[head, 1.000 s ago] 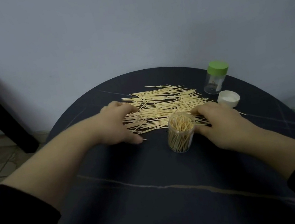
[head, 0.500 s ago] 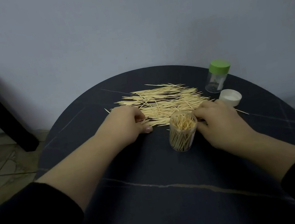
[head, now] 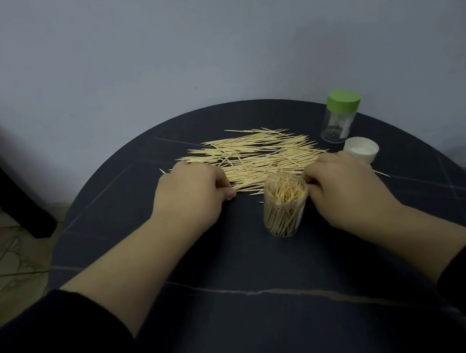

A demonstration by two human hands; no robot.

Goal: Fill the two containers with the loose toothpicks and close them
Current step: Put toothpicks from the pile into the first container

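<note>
Currently, by item.

Left hand (head: 194, 194): my fingers are curled on the near left end of the toothpicks (head: 253, 157), thumb tucked in, pinching a few.

Right hand (head: 348, 187): curled at the heap's near right end, against the jar (head: 286, 207). I cannot tell whether it holds any picks.

Toothpicks: a loose heap on the table (head: 277, 293), toward the far edge.

Jar: open and upright on the heap's near side, looks almost packed.

Lid (head: 360, 149): white, near the right edge, just beyond my right hand.

Green jar (head: 339, 117): capped, at the far right edge, looks nearly empty.

Handling note, my judgement: take a thin bundle, align it, level the ends, and slide it into the remaining gap while steadying the jar. A fat bundle would likely jam or tip it.
</note>
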